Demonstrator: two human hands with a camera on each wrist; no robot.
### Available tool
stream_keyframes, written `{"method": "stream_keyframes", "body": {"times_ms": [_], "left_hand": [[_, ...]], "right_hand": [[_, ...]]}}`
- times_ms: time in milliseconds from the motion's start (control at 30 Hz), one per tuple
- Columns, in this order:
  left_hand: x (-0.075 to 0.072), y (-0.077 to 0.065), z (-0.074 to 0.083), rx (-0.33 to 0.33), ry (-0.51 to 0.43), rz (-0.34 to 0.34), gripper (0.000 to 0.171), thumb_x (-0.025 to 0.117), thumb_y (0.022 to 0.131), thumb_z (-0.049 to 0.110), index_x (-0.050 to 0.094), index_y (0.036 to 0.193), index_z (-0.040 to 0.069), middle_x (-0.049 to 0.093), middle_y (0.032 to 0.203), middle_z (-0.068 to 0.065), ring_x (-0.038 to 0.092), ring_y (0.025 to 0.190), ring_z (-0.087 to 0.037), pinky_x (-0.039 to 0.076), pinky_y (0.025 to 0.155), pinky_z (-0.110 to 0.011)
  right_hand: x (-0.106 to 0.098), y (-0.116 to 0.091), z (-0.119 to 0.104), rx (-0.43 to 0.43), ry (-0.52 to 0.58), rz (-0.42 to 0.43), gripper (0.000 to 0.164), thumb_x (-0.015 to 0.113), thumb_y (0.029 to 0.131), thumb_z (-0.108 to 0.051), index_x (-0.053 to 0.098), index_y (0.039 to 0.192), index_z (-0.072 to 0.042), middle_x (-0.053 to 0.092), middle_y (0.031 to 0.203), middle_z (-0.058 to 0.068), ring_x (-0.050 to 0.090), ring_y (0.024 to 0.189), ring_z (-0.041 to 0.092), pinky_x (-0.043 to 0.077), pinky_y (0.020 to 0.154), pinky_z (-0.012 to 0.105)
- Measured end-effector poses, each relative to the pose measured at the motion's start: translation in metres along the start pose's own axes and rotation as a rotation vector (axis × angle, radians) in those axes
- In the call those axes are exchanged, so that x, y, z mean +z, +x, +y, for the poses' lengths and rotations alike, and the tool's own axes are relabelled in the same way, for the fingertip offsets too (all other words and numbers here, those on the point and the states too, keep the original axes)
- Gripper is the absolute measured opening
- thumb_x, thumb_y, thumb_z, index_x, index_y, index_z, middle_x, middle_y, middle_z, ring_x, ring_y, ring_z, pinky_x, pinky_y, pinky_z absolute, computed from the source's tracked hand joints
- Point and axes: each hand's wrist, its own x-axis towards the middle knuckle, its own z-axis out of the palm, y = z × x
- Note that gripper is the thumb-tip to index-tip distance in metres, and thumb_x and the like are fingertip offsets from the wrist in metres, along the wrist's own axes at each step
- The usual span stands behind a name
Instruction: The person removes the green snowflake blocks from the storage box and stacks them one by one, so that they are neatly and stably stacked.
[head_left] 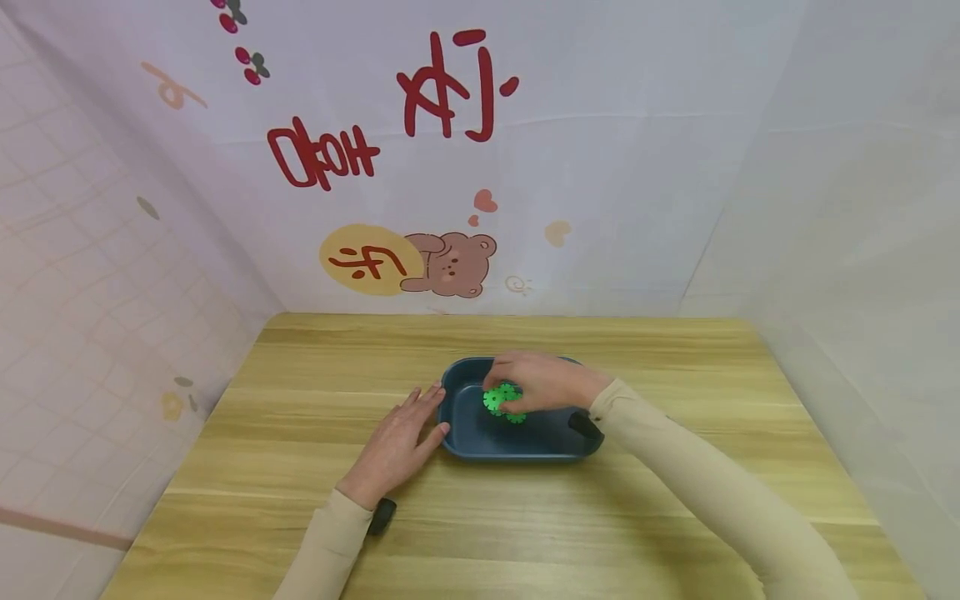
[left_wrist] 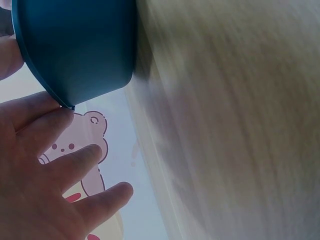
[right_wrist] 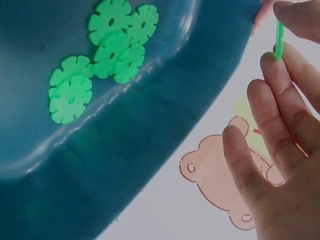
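Observation:
A dark blue oblong plastic tub (head_left: 468,421) sits on the table. Against its left end rests my left hand (head_left: 393,442), fingers spread and fairly straight; in the left wrist view a thumb and fingertips touch the rim (left_wrist: 42,85). My right hand (head_left: 547,382) is over the tub, coming in from the right. Between its thumb and fingertips it pinches a flat green notched disc (right_wrist: 279,40), seen edge-on in the right wrist view. Several more green notched discs (right_wrist: 71,97) lie overlapping on the tub's floor, partly hidden by the right hand in the head view.
The wood-grain table (head_left: 495,533) extends around the tub. White cloth with a printed bear (head_left: 453,267) and red characters hangs behind it, and pale cloth walls stand at both sides. A black strap device (head_left: 382,517) is on the left wrist, another (head_left: 585,427) by the right.

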Motion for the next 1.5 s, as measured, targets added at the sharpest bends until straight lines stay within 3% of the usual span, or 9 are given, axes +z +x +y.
{"method": "stream_keyframes", "body": {"times_ms": [267,467,700,867,1500], "left_hand": [[0.002,0.0,0.0,0.01,-0.008,0.028,0.06,0.058,0.107,0.039,0.045,0.158,0.009,0.039,0.164,-0.008,0.034,0.151,-0.039,0.034,0.116,-0.065],[0.001,0.001,0.001,-0.011,-0.013,0.01,0.061,0.056,0.107,0.04,0.044,0.159,0.01,0.037,0.165,-0.006,0.031,0.152,-0.037,0.032,0.117,-0.063],[0.002,0.0,0.001,0.01,-0.015,0.038,0.06,0.059,0.107,0.038,0.046,0.157,0.009,0.04,0.164,-0.008,0.034,0.151,-0.038,0.034,0.116,-0.065],[0.004,0.0,0.0,0.02,-0.004,0.058,0.06,0.058,0.107,0.039,0.046,0.157,0.008,0.041,0.163,-0.008,0.036,0.15,-0.04,0.034,0.115,-0.066],[0.001,0.0,-0.001,0.01,-0.013,0.032,0.061,0.059,0.107,0.039,0.045,0.157,0.008,0.04,0.163,-0.009,0.034,0.151,-0.039,0.033,0.116,-0.064]], "right_hand": [[-0.004,-0.013,-0.002,-0.008,-0.028,0.053,0.033,0.078,0.094,-0.027,0.073,0.124,-0.016,0.065,0.122,-0.003,0.062,0.115,0.015,0.052,0.102,0.035],[-0.005,-0.023,-0.002,-0.015,-0.014,0.096,0.031,0.078,0.093,-0.028,0.073,0.121,-0.016,0.065,0.119,-0.004,0.061,0.112,0.014,0.052,0.101,0.035],[-0.006,-0.034,-0.001,0.019,0.043,0.118,0.029,0.077,0.094,-0.028,0.073,0.121,-0.018,0.064,0.121,-0.006,0.059,0.111,0.014,0.052,0.099,0.035],[-0.008,-0.042,0.001,0.035,0.083,0.159,0.032,0.078,0.094,-0.025,0.073,0.123,-0.013,0.064,0.123,-0.004,0.06,0.114,0.016,0.053,0.1,0.037],[0.004,-0.071,0.006,0.147,0.11,0.295,0.031,0.079,0.094,-0.027,0.072,0.121,-0.013,0.064,0.118,-0.006,0.062,0.11,0.015,0.053,0.097,0.038]]}}
